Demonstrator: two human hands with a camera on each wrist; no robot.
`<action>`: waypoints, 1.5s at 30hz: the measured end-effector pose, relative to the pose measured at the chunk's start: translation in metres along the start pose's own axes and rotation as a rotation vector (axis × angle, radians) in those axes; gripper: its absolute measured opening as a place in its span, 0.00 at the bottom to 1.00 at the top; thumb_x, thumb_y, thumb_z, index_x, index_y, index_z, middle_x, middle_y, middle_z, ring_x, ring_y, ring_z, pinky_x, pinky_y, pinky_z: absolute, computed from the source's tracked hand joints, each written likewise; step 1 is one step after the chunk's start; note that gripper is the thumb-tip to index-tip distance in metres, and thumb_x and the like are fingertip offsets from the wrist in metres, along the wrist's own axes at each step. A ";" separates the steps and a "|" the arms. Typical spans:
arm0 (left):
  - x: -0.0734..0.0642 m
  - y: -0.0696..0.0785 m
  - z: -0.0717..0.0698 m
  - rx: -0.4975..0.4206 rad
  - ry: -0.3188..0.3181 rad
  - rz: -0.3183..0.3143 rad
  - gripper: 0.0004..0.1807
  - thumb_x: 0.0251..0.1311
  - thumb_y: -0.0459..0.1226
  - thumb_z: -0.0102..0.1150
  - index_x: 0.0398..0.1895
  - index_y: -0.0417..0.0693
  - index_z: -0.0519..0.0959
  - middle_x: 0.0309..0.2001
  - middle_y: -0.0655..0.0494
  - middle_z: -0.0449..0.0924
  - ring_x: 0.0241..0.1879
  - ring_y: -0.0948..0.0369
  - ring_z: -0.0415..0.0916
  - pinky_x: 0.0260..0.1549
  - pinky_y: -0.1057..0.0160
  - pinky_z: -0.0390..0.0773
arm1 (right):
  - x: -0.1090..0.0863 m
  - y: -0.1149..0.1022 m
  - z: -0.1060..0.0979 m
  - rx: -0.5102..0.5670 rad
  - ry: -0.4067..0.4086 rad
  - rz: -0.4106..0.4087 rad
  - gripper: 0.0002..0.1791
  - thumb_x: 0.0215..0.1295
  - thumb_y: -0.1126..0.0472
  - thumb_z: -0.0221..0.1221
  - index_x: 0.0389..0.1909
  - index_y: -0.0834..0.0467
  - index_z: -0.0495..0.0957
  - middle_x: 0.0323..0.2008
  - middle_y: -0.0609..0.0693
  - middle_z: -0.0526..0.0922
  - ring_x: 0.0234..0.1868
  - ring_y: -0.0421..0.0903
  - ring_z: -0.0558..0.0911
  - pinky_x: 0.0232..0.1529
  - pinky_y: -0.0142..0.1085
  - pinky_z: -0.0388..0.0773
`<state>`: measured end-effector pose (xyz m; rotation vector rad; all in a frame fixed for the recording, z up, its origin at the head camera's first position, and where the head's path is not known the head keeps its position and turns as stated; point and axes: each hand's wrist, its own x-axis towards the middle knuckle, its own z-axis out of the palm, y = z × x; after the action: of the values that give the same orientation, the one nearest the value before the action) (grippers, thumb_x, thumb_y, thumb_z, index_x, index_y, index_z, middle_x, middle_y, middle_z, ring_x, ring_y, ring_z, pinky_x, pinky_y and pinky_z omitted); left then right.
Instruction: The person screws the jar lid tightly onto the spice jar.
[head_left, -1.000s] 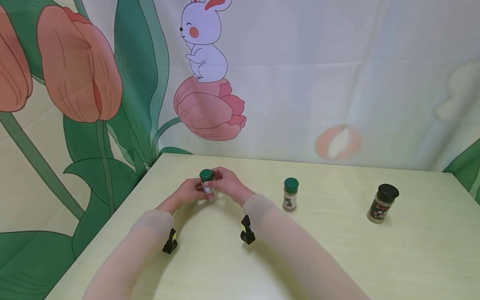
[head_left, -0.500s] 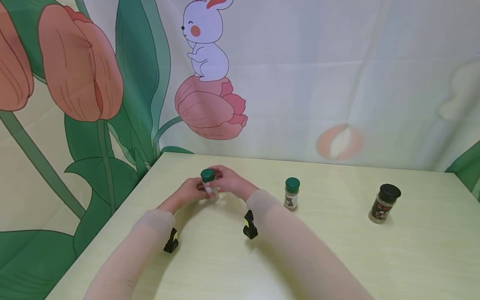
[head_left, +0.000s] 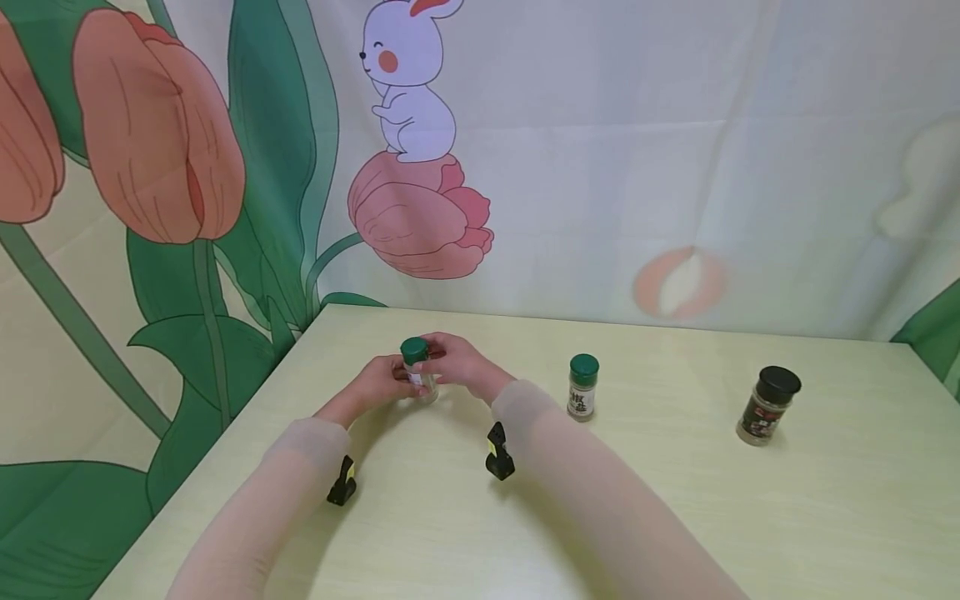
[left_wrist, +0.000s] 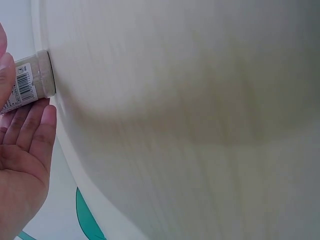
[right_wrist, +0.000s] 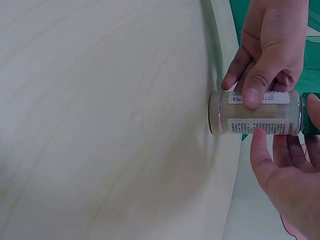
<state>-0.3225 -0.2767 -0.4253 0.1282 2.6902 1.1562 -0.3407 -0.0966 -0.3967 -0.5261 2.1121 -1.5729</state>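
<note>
A clear spice jar with a green cap [head_left: 414, 350] is upright at the far left of the table, its base on or just above the tabletop. My left hand [head_left: 372, 386] grips its body from the left; in the right wrist view the left thumb [right_wrist: 255, 92] presses the label. My right hand [head_left: 460, 364] holds the green cap from the right. One right fingertip [right_wrist: 260, 136] lies against the lower label. In the left wrist view, the jar's base and barcode label [left_wrist: 25, 85] show beside my left palm [left_wrist: 22, 185]; the cap is out of frame there.
A second green-capped spice jar [head_left: 581, 398] stands right of the hands. Farther right is a larger black-capped jar [head_left: 759, 418] with a dark label. The pale table [head_left: 675, 517] ends at a printed cloth backdrop [head_left: 570, 208] with tulips and a rabbit.
My right wrist has shifted slightly to the right. Both hands stay on the same jar, and the other two jars have not moved.
</note>
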 end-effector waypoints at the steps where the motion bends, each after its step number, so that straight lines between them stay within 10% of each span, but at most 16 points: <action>1: 0.000 0.000 0.000 0.002 0.001 0.005 0.25 0.67 0.38 0.66 0.63 0.34 0.76 0.60 0.36 0.82 0.62 0.44 0.79 0.69 0.44 0.72 | 0.000 0.001 0.000 0.001 0.006 -0.002 0.27 0.73 0.63 0.60 0.70 0.60 0.70 0.66 0.61 0.77 0.68 0.56 0.76 0.65 0.50 0.78; 32: 0.000 -0.001 -0.001 -0.031 -0.011 -0.012 0.25 0.68 0.39 0.65 0.64 0.34 0.75 0.61 0.37 0.82 0.62 0.45 0.78 0.70 0.43 0.70 | 0.002 0.011 0.017 0.076 0.189 -0.068 0.27 0.69 0.63 0.65 0.65 0.64 0.68 0.62 0.63 0.77 0.63 0.56 0.77 0.60 0.42 0.80; 45: 0.001 -0.001 0.002 -0.012 0.004 -0.005 0.24 0.67 0.38 0.67 0.61 0.34 0.77 0.58 0.37 0.83 0.58 0.47 0.79 0.68 0.45 0.72 | 0.001 0.005 -0.003 -0.037 -0.049 -0.048 0.32 0.74 0.63 0.60 0.75 0.61 0.63 0.71 0.62 0.72 0.73 0.57 0.73 0.68 0.50 0.77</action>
<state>-0.3232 -0.2762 -0.4273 0.1175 2.6856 1.1718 -0.3437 -0.0935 -0.4004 -0.6260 2.1106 -1.5334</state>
